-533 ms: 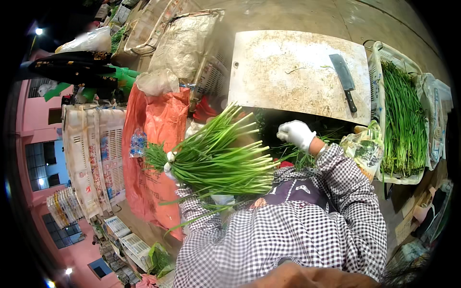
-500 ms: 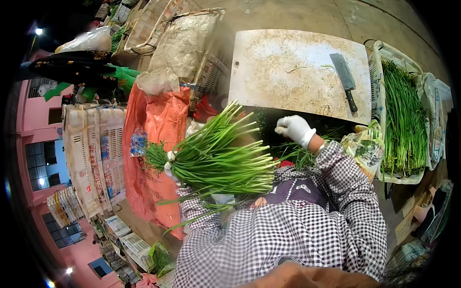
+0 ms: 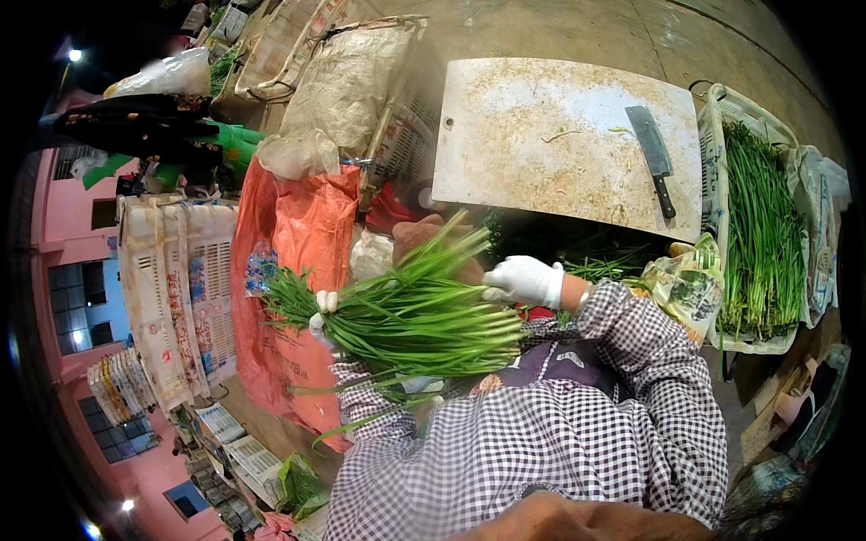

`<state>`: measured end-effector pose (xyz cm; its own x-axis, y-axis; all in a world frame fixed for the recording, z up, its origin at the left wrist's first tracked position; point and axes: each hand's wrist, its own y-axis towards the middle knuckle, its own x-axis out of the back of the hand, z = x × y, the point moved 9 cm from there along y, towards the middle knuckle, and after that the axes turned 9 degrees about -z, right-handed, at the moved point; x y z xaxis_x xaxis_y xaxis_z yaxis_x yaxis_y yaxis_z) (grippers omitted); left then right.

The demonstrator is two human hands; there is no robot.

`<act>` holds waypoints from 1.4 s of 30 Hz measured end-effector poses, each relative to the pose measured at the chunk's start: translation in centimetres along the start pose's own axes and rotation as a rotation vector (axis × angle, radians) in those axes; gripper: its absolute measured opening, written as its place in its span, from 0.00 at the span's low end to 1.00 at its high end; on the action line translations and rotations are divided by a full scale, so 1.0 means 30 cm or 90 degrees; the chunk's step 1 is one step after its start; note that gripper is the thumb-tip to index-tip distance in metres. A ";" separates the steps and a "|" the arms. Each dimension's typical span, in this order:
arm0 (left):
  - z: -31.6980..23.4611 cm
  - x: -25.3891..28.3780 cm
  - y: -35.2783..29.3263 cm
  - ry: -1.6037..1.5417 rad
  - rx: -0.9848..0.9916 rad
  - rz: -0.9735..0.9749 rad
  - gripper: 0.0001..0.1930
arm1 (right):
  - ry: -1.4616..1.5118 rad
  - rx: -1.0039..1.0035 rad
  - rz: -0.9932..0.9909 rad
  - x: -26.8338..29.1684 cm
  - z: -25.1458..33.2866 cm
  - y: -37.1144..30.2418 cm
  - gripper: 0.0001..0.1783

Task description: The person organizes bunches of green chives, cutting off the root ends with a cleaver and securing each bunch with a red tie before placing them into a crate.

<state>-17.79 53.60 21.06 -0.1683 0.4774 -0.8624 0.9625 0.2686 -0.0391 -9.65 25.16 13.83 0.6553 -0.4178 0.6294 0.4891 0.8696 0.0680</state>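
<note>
My left hand, in a white glove, is wrapped round a big loose bunch of garlic chives near its leafy end. The pale stalk ends fan out to the right over my lap. At those pale ends is my gloved right hand, its fingers closed together against the edge of the bunch, pinching stalks there. The upper stalks are blurred by motion. Beyond my hands lies a stained white board with a cleaver at its right side and a few green scraps.
To the right stands a white plastic crate filled with more chives. A printed plastic bag lies beside my right forearm. An orange sack is at my left, near stacked white crates. A person in green trousers is farther left.
My right hand has come down and left, from above the bunch to its pale stalk ends. Upper stalks have shifted and blurred. My left hand keeps its hold.
</note>
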 end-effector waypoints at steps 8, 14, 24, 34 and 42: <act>-0.018 0.040 0.019 0.029 0.039 0.016 0.11 | -0.029 -0.218 -0.174 0.208 -0.306 0.011 0.13; 0.001 0.019 0.024 0.011 0.049 0.056 0.10 | 0.284 -0.193 -0.153 0.125 -0.278 0.152 0.14; 0.012 0.064 0.021 -0.035 0.022 0.038 0.12 | 0.431 -0.223 -0.151 0.064 -0.265 0.122 0.10; 0.062 0.093 0.058 -0.050 0.071 0.098 0.10 | 0.202 -0.302 -0.155 0.123 -0.421 -0.229 0.11; 0.020 0.335 0.008 -0.051 0.138 -0.014 0.10 | -0.368 -0.401 -0.184 0.276 -0.410 -0.342 0.09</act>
<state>-19.12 57.98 12.08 -0.1812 0.4033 -0.8969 0.9833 0.0887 -0.1588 -2.16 9.55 8.81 0.1491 -0.2519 0.9562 0.9259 0.3749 -0.0456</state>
